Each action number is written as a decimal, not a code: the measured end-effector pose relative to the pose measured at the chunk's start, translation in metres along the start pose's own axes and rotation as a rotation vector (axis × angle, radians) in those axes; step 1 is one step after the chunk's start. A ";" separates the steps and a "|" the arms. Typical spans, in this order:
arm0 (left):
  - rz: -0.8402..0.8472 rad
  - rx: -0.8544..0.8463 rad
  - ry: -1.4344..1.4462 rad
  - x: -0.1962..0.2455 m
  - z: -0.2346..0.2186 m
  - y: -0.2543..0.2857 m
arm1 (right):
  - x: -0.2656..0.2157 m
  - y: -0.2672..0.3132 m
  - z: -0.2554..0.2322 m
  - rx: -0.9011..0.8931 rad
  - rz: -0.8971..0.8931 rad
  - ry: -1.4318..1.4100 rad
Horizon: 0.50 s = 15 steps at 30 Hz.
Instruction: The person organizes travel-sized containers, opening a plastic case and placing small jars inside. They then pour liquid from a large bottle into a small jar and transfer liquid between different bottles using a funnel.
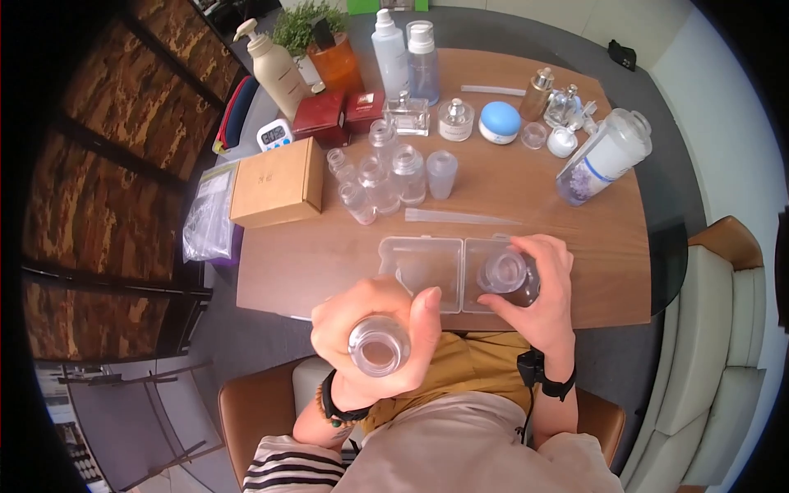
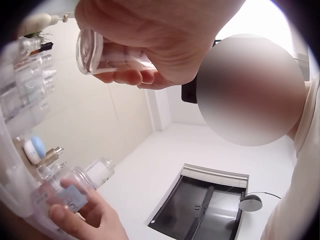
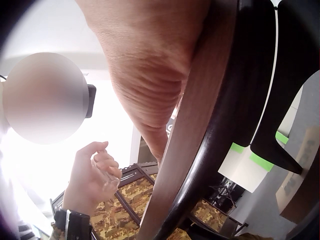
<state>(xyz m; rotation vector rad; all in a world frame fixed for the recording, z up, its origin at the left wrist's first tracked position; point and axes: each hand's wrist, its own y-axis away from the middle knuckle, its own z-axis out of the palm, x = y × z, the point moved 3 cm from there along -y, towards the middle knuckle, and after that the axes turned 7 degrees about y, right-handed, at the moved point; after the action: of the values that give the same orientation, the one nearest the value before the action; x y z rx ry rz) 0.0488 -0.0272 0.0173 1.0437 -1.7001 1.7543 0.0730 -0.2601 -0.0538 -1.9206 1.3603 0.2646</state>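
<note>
My left hand [image 1: 370, 308], raised in front of my chest, curls round a small clear bottle [image 1: 378, 353] whose open mouth faces up at the head camera. In the left wrist view the same clear bottle [image 2: 92, 52] sticks out past the palm. My right hand [image 1: 549, 287] grips a second clear bottle [image 1: 503, 269] between thumb and fingers, over the right half of a clear plastic case [image 1: 423, 275]. A pale label [image 2: 75, 198] shows on this bottle in the left wrist view. The case lies opened flat near the table's front edge.
Several empty clear bottles [image 1: 374, 185] stand behind the case, next to a cardboard box [image 1: 278, 182]. Pump bottles, perfumes and a blue-lidded jar [image 1: 500, 122] line the back. A large lavender-print bottle [image 1: 600, 160] stands tilted in view at right. A clear strip [image 1: 456, 217] lies mid-table.
</note>
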 end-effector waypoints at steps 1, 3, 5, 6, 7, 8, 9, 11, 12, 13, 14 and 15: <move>0.003 -0.006 -0.015 0.003 0.000 -0.004 | 0.000 -0.001 -0.002 0.013 -0.003 0.011; -0.005 -0.009 0.009 0.004 0.004 -0.007 | -0.001 -0.002 -0.002 -0.029 -0.030 0.008; -0.011 -0.016 0.039 0.004 0.009 -0.009 | -0.003 -0.001 -0.005 -0.015 -0.020 0.016; -0.025 -0.020 0.033 0.003 0.011 -0.009 | -0.003 -0.002 -0.005 -0.022 -0.014 0.001; -0.040 -0.024 0.025 0.003 0.012 -0.008 | -0.003 -0.001 -0.006 -0.011 -0.018 0.000; -0.022 -0.030 0.040 0.003 0.013 -0.008 | -0.003 -0.001 -0.006 0.008 -0.022 0.014; -0.030 -0.044 0.043 0.003 0.014 -0.007 | -0.004 0.000 -0.006 0.003 -0.014 0.008; -0.026 -0.040 0.042 0.002 0.016 -0.006 | -0.003 -0.001 -0.005 -0.016 0.007 -0.004; -0.023 -0.049 0.065 0.001 0.015 -0.005 | -0.006 0.001 -0.005 -0.013 -0.005 -0.008; -0.011 -0.063 0.090 -0.001 0.015 -0.007 | -0.006 0.000 -0.005 -0.007 0.002 0.001; -0.003 -0.059 0.089 -0.002 0.013 -0.007 | -0.005 -0.001 -0.005 -0.010 0.013 0.011; -0.018 -0.102 0.094 -0.003 0.011 -0.004 | -0.004 -0.001 -0.006 -0.013 0.009 0.009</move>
<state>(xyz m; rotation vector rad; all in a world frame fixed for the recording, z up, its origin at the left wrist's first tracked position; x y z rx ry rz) 0.0563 -0.0371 0.0164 0.9146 -1.6976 1.6601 0.0712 -0.2615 -0.0469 -1.9286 1.3769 0.2704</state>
